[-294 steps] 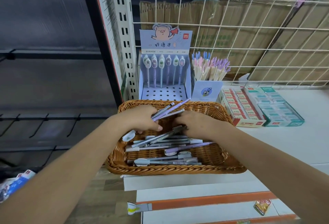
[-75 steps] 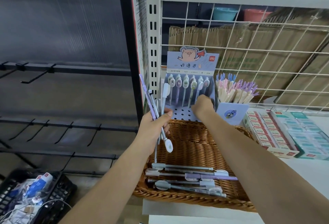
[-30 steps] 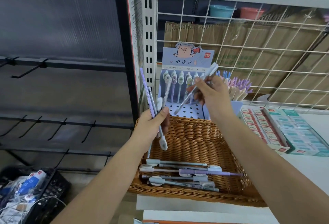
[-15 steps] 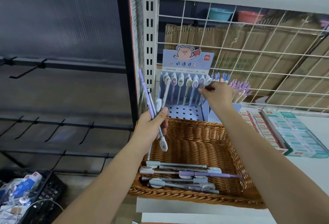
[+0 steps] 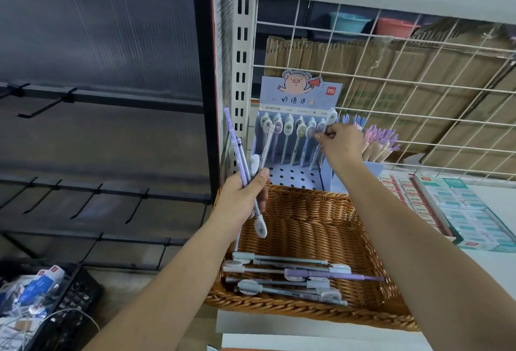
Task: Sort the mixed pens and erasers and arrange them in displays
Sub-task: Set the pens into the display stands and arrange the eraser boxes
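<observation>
My left hand point(image 5: 242, 202) grips a bunch of pens point(image 5: 237, 149) upright over the wicker basket's point(image 5: 312, 219) left rim; one white-capped pen hangs cap down from it. My right hand point(image 5: 339, 146) pinches a white-capped pen point(image 5: 330, 119) at the right end of the row standing in the blue pig display box point(image 5: 298, 99). Several more pens point(image 5: 290, 275) lie flat along the basket's near side.
A blue cup of purple and pink pens point(image 5: 377, 144) stands right of the display. Eraser boxes point(image 5: 446, 208) lie on the white shelf at right. A wire grid point(image 5: 391, 77) backs the shelf. A black crate of packets point(image 5: 42, 300) sits on the floor at left.
My right hand carried a pen from above the basket to the display's right end and holds it there. My left hand stayed in place with its bunch.
</observation>
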